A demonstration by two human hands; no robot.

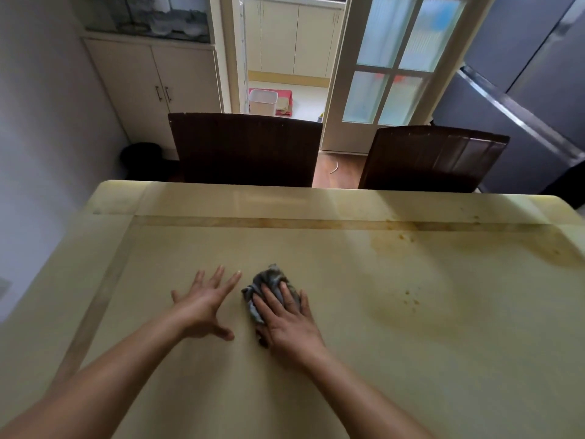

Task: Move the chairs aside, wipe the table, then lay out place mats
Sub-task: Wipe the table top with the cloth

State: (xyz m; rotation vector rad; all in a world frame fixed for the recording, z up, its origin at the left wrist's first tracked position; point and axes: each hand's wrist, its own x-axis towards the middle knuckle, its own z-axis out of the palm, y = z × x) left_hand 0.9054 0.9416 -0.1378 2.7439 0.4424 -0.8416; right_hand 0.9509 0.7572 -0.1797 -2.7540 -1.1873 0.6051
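Mid-tabletop on the cream glossy table (380, 359), the right hand (286, 321) presses flat-fingered on a crumpled grey cloth (269, 283), the left hand (202, 304) splayed open beside it.

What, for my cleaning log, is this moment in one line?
phase: wiping; right hand: presses crumpled grey cloth on cream table; left hand: flat, fingers spread; orange stains: at right; two dark brown chairs: far side

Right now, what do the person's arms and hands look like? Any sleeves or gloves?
No sleeves and no gloves. The left arm and the right arm are bare all the way from the picture's bottom edge to the fingers. I can see no watch, bracelet or ring on the left hand or the right hand.
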